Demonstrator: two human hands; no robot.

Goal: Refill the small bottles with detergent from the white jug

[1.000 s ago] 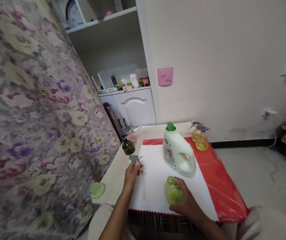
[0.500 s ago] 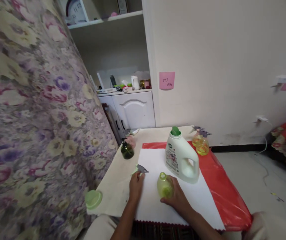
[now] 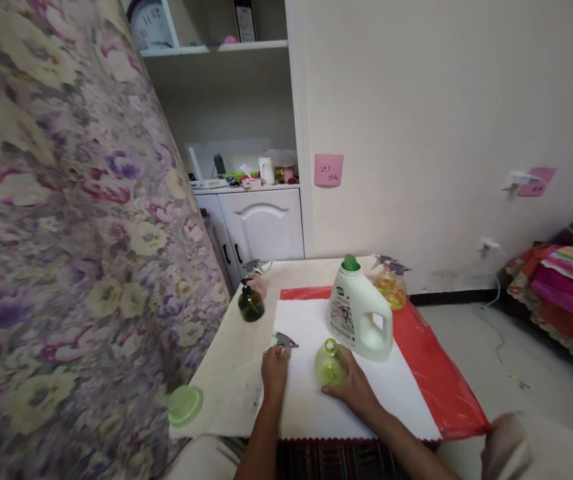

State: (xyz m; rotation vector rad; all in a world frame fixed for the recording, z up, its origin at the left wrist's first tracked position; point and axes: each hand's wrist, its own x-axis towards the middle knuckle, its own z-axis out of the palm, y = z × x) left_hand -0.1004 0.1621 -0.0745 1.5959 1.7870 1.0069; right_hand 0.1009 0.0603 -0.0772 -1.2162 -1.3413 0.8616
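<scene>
My right hand (image 3: 353, 387) is wrapped round the right side of a see-through yellow-green spray bottle (image 3: 329, 365), whose neck has no head on it. My left hand (image 3: 275, 370) pinches a grey and pale green spray head (image 3: 282, 340) at the left edge of the white sheet (image 3: 306, 413). Behind the bottle stands a large pale green detergent jug (image 3: 359, 317); its mouth is uncapped, with green showing inside. A light green round cap (image 3: 185, 405) lies at the table's left front corner.
A dark green pump bottle (image 3: 251, 303) stands at the back left, before a pink bottle (image 3: 259, 283). Spray bottles with yellow liquid (image 3: 391, 291) are at the back right. Red plastic (image 3: 436, 380) covers the table's right side. A floral curtain (image 3: 91, 267) hangs on the left.
The camera view has shifted slightly. The bottle in my right hand has tipped a little, its neck leaning right. My left hand keeps its pinch on the spray head.
</scene>
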